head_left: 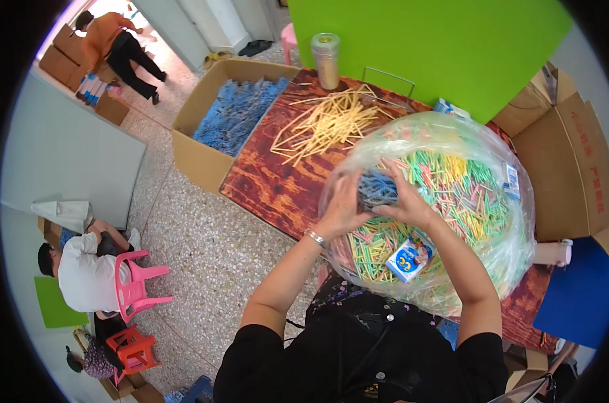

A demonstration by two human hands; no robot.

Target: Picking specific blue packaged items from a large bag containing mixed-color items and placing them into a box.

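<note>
Between my two hands is a clump of thin blue pieces (377,188); its exact kind is not clear. My left hand (343,207), with a metal band at the wrist, curls round its left side. My right hand (409,201) closes on its right side. Both hands are over a big clear plastic bag (526,228), spread wide on the table. Inside lie many short thin sticks (475,201) in green, yellow and pink. A small blue and white box (410,259) rests on the sticks, nearer to me than my hands.
Long pale yellow sticks (334,121) lie loose on the red-brown table (267,171), near a lidded cup (326,64). A carton (203,164) of blue pieces stands left, an open carton (559,154) right. People sit and bend farther left, near a pink chair (135,282).
</note>
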